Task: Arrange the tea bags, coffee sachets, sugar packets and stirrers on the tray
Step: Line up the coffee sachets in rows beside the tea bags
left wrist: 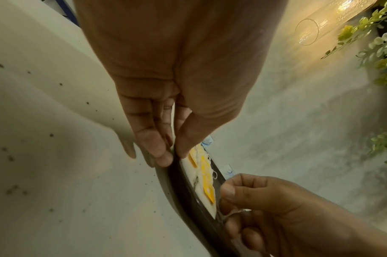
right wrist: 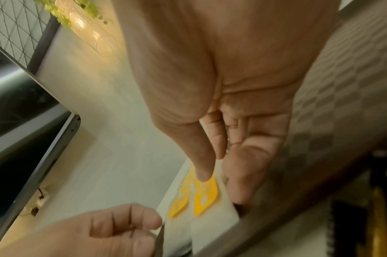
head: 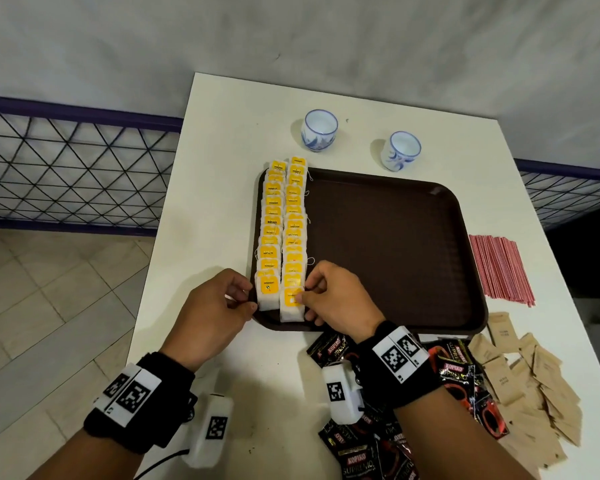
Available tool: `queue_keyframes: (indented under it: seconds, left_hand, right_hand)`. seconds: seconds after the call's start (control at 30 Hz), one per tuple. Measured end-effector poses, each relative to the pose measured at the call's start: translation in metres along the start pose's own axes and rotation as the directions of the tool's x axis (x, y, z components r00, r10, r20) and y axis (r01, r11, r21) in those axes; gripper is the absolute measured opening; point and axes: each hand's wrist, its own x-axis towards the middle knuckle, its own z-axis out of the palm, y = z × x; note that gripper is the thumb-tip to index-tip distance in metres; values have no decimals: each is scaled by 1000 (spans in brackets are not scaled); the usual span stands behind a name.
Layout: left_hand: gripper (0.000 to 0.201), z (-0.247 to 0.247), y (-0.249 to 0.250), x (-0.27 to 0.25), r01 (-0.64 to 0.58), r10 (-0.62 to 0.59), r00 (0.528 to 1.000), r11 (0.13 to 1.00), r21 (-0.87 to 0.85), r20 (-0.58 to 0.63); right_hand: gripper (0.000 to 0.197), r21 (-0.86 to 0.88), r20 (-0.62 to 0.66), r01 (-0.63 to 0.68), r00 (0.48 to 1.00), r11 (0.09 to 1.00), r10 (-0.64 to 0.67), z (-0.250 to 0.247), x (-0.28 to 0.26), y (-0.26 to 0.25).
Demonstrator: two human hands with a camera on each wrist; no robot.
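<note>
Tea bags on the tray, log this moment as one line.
tea bags: two rows on tray | right hand: pinching nearest bag | left hand: at tray edge | coffee, sugar, stirrers: off tray

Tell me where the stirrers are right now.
In the head view, the red stirrers lie bundled on the white table, just right of the brown tray, beyond the sugar packets.

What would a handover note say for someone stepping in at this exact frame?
Left hand: fingers curled at the tray rim by the left tea bag row.
Right hand: pinching the nearest bag of the right tea bag row.
Done: two tea bag rows along the tray's left side.
Left: coffee sachets, sugar packets and stirrers, all on the table off the tray.
</note>
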Motion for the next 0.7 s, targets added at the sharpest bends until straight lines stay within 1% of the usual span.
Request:
queue_keyframes:
  seconds: [0.07,0.13,0.2,0.27,0.33,0.4,0.43,0.5,0.6,0.7]
  left_hand:
    - [22,1,2,-1,-12,12,1000,999,41,-22]
    - [18,1,6,-3,-45,52,997,992,115,-59]
    - [15,1,11,-9,-86,98,993,982,169,-62]
    - [13,2,17,-19,-129,134,991,973,191,-14]
    - [9,9,24,-34,-160,147,986,961,227,72]
    - [6,20,31,-49,-189,149,977,936,297,150]
    - [9,28,33,-57,-204,152,972,921,332,178]
    - [16,44,35,-68,-236,159,962,891,387,221]
    - [31,69,37,-82,-262,145,952,844,469,271]
    - [58,95,40,-89,-178,84,976,842,509,202]
  right_hand:
    - [15,-3,-64,4,998,1000,-4,-13,-9,5]
    - [13,11,-138,-6,990,1000,7,-35,-23,14]
    - [12,3,-220,-37,975,999,36,-62,-42,32]
    - [13,-23,-298,-75,952,997,65,-88,-68,52]
    - [14,-70,-356,-120,931,990,88,-109,-98,70]
    - [19,-122,-371,-170,922,978,114,-123,-127,84]
    - [23,-153,-363,-190,924,970,124,-127,-142,92]
    - [33,-243,-304,-195,946,950,117,-128,-165,108]
    - [43,-398,-157,-121,986,909,63,-112,-191,135]
    - [53,-511,-33,-11,999,860,-7,-92,-199,152]
